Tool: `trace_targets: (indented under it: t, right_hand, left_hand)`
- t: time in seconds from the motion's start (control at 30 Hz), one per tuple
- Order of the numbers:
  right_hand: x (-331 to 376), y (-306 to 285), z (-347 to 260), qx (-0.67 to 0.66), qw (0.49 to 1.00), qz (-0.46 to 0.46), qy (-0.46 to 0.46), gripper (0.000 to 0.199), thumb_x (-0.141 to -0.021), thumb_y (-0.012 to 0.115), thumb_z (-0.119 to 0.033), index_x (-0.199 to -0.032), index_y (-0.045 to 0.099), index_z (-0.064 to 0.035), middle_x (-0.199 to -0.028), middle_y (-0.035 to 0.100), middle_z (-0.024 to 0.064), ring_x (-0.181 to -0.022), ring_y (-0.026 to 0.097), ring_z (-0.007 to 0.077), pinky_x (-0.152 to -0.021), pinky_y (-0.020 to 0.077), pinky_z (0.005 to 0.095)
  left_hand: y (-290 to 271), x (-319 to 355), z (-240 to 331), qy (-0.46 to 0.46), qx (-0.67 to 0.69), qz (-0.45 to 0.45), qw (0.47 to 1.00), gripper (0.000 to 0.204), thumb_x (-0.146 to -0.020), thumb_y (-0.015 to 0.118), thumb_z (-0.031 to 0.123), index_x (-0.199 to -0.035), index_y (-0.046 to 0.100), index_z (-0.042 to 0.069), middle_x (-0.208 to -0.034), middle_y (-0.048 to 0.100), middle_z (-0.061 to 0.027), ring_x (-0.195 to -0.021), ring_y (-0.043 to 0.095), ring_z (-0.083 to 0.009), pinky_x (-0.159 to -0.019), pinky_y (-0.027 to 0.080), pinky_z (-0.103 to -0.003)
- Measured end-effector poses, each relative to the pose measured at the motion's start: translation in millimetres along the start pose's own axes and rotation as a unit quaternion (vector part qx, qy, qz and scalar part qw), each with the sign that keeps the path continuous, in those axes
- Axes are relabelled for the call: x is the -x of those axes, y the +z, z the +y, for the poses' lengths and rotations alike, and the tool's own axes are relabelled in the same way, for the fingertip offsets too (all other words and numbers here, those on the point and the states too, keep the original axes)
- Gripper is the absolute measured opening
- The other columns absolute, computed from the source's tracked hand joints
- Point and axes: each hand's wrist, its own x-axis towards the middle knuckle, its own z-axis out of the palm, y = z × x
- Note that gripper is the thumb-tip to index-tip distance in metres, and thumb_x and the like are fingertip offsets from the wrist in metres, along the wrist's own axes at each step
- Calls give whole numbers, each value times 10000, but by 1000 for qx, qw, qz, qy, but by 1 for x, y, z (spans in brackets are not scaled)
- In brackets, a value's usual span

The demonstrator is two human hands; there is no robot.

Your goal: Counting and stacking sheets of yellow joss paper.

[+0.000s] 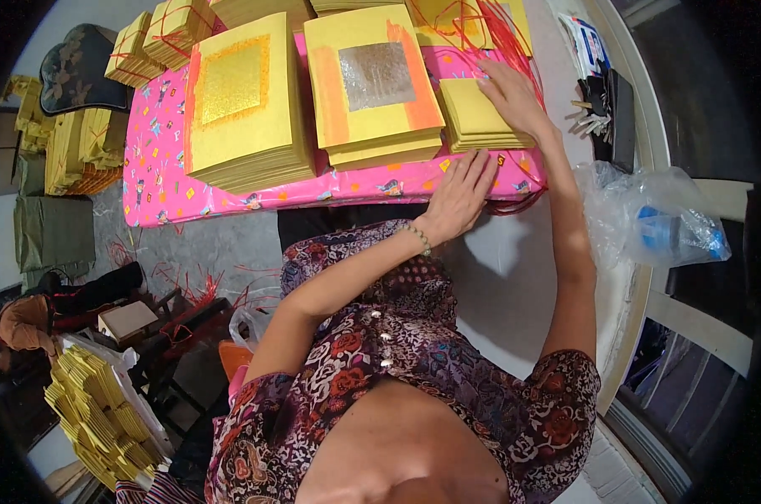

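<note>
A small stack of folded yellow paper [481, 118] lies at the right end of the pink table. My right hand [515, 99] rests along its right side with the fingers stretched out. Against its front edge lie the fingertips of my left hand [463, 195], nearly straight; a beaded bracelet is on that wrist. Left of this stack stands a thick pile of yellow paper with a silver square [376, 76] and orange bands on top. Farther left is another thick yellow pile with a gold square [232, 81]. Neither hand grips anything that I can see.
Red plastic ties [498, 25] hang over the table's far right. Bundles of yellow paper [179, 34] stand at the back left. A clear plastic bag [649, 218] and a black pouch with keys [611, 118] lie at right. More yellow stacks [103, 412] are at lower left, beside a person's arm.
</note>
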Motion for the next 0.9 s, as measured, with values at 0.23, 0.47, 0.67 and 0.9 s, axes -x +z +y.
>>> trace_targets:
  t: [0.23,0.47,0.67,0.9]
  right_hand:
    - [-12,10,-2,-45,993,-103,27,446,-1017,479,-384,-1289,592,-50,-1308,596,172,-1231,534,348,-1050,393,432]
    - [-8,11,-8,-24,998,-60,3,426,-1012,480,-377,-1225,604,-29,-1209,615,183,-1166,549,364,-1011,405,447]
    - [-6,12,-7,-22,998,-57,-2,425,-1011,481,-374,-1228,603,-29,-1217,613,182,-1168,551,358,-1011,406,447]
    - [-7,17,-2,-22,999,-44,-10,414,-1007,493,-368,-1205,615,-25,-1186,625,188,-1130,572,367,-983,431,450]
  left_hand:
    - [-2,-6,-2,-19,-78,-8,997,927,-704,723,107,-1505,272,-10,-1484,350,-211,-1338,374,-384,-1111,326,-492]
    - [2,-4,-5,-24,-88,-12,996,921,-703,743,137,-1495,297,-17,-1474,365,-197,-1331,380,-370,-1104,326,-481]
    - [-1,-6,-5,-30,-69,-11,997,900,-706,749,136,-1481,319,-18,-1450,389,-189,-1305,397,-364,-1089,336,-478]
    - [-11,-10,-4,-5,-42,-4,999,866,-706,720,105,-1469,332,-25,-1430,413,-184,-1300,401,-355,-1088,340,-466]
